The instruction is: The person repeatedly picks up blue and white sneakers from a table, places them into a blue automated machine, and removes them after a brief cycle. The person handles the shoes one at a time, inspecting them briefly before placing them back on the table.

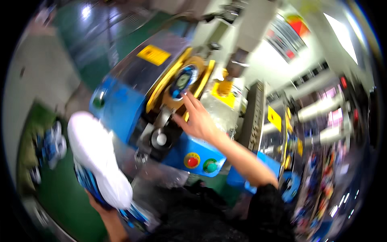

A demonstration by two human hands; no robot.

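Observation:
At the lower left, my left hand [99, 206] grips a shoe [96, 155] with a thick white sole and a blue and dark patterned upper; the sole is turned up toward me. Much of that hand is hidden beneath the shoe. My right hand [197, 121] reaches over a blue machine [121, 107], its fingers apart. Its fingertips are at the edge of a dark blue, shoe-like piece [183, 82], seated between two yellow side pads; blur hides whether they touch. Another blue and white patterned shoe [135, 215] shows partly below the held one.
A red button [192, 160] and a green button [210, 165] sit on the machine's front. Several blue and white shoes [54, 145] lie on a green surface at the left. A similar machine [274, 129] stands to the right, with colourful blurred items beyond.

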